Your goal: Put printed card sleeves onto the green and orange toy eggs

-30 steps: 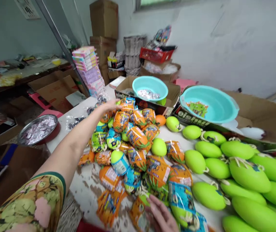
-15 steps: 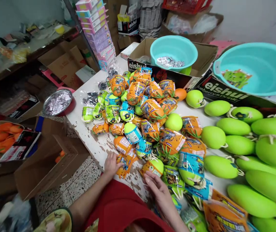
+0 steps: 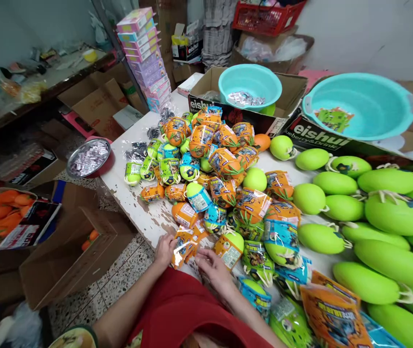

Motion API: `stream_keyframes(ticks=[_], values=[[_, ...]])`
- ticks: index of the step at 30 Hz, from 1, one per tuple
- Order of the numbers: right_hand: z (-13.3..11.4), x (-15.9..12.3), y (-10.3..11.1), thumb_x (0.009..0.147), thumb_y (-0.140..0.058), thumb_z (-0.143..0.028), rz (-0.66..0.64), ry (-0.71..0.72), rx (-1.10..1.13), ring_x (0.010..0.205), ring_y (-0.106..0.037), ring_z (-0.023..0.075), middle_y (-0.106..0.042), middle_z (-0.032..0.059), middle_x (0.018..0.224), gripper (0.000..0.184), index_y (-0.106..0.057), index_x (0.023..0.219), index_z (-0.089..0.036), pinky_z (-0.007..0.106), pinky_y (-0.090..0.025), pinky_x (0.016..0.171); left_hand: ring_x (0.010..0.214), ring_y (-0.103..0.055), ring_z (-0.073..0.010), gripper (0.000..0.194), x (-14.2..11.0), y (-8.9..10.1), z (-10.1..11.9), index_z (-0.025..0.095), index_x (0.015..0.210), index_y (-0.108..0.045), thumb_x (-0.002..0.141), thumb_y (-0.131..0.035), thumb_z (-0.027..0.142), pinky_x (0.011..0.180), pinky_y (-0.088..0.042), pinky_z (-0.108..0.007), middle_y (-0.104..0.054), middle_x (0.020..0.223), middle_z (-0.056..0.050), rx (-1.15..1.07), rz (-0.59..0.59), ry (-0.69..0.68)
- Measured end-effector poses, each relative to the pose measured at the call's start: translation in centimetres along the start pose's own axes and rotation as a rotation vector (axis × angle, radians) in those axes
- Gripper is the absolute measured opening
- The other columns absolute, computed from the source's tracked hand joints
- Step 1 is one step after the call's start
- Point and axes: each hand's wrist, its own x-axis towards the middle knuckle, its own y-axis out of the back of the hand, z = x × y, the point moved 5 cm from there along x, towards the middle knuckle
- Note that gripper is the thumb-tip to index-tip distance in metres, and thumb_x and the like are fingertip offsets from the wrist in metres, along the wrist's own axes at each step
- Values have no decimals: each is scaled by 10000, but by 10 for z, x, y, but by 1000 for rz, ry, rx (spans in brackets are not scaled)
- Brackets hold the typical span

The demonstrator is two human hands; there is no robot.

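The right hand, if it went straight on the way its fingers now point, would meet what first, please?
Probably the flat orange wrappers, just ahead of the fingertips of the right hand. Depth is hard to judge, so they may already touch.

Pale wall point(image 3: 358, 38); speckled tile floor point(image 3: 92, 295); worn white table point(image 3: 130, 198); cluttered side shelf point(image 3: 61, 70).

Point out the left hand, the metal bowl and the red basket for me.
Left hand point(image 3: 164, 250): head view, back of the hand.
Metal bowl point(image 3: 108, 145): head view, right rim.
Red basket point(image 3: 260, 19): head view, front wall.
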Motion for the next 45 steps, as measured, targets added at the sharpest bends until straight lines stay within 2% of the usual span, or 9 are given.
stream_keyframes(ticks=[6, 11, 17, 21, 27, 33, 36, 39, 45], values=[[0, 8, -10, 560, -776, -529, 16, 54, 51, 937, -629, 247, -674, 103, 1054, 597, -649, 1012, -159, 366, -479, 845, 694, -528, -171, 293, -19, 17, 32, 196, 670, -555, 831, -445, 414, 685, -430, -274, -556, 669, 4, -223, -105, -65], [-14, 11, -14, 566, -736, -603, -14, 80, 187, 697, -639, 230, -707, 66, 754, 516, -686, 778, -136, 364, -501, 723, 623, -507, -149, 324, -37, 21, 72, 189, 697, -522, 777, -526, 503, 595, -412, -245, -537, 629, 26, -478, -236, -80], [-56, 5, 16, 510, -795, -531, 199, 250, 152, 604, -573, 171, -667, 19, 667, 433, -653, 668, -154, 275, -464, 607, 598, -450, -162, 418, -27, 23, 118, 212, 597, -480, 802, -439, 574, 582, -362, -264, -481, 578, 20, -396, -101, -164], [-81, -4, 45, 550, -765, -505, 250, 249, 64, 485, -498, 135, -580, -7, 510, 386, -597, 549, -158, 236, -392, 481, 624, -450, -156, 383, -13, 31, 146, 202, 625, -517, 782, -501, 551, 594, -363, -248, -486, 602, 25, -500, -127, -191], [-123, -20, 85, 640, -674, -375, 381, 316, -95, 556, -570, 175, -649, 23, 611, 217, -645, 670, -163, 260, -448, 526, 609, -437, -111, 285, -8, 30, 195, 160, 661, -560, 733, -637, 424, 569, -355, -209, -495, 630, 30, -927, -399, -108], [-134, -21, 84, 704, -648, -363, 292, 437, -234, 701, -622, 224, -692, 42, 744, 226, -680, 826, -176, 326, -499, 666, 702, -575, -155, 248, -21, 18, 239, 122, 800, -649, 724, -692, 354, 671, -446, -248, -639, 726, -30, -1034, -674, -105], [-144, -20, 101, 721, -648, -380, 295, 394, -282, 522, -542, 152, -613, 5, 578, 213, -646, 692, -169, 250, -432, 504, 787, -631, -184, 219, -13, 35, 244, 144, 831, -656, 739, -688, 339, 733, -488, -271, -691, 805, -47, -1210, -629, -39], [-180, -5, 138, 703, -680, -421, 327, 408, -186, 477, -499, 114, -568, -21, 546, 265, -619, 703, -163, 219, -389, 461, 825, -660, -178, 264, 8, 58, 227, 176, 872, -655, 666, -759, 304, 726, -517, -235, -714, 852, -26, -1320, -385, 107], [-281, 112, 219, 721, -703, -390, 586, 391, 53, 665, -601, 138, -635, 15, 759, 302, -616, 877, -146, 260, -490, 635, 967, -650, -265, 414, 43, 63, 170, 208, 807, -667, 459, -865, 316, 748, -559, -271, -733, 850, -28, -1227, -162, 345]])
